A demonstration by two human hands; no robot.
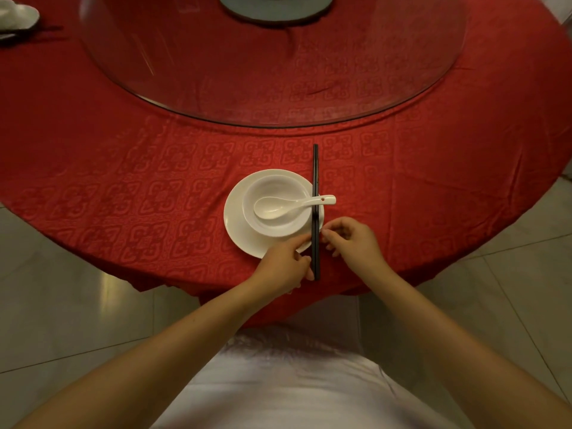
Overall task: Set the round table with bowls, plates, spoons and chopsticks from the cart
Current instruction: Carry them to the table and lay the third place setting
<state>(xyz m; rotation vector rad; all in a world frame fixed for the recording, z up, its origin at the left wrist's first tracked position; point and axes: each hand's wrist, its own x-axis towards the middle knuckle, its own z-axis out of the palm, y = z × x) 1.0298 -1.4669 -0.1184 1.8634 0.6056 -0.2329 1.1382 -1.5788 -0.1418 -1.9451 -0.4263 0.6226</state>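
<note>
Head view: a round table [93, 168] under a red patterned cloth carries one place setting near its front edge. A white plate [238, 233] holds a white bowl [278, 224], and a white spoon [291, 206] lies in the bowl with its handle sticking out to the right. Black chopsticks [315, 181] lie straight along the plate's right rim, passing over the spoon handle. The left hand [283, 266] pinches their near end with fingertips. The right hand [353, 239] sits just beside them, fingers curled loosely, holding nothing. A glass turntable [185, 88] covers the table's middle.
</note>
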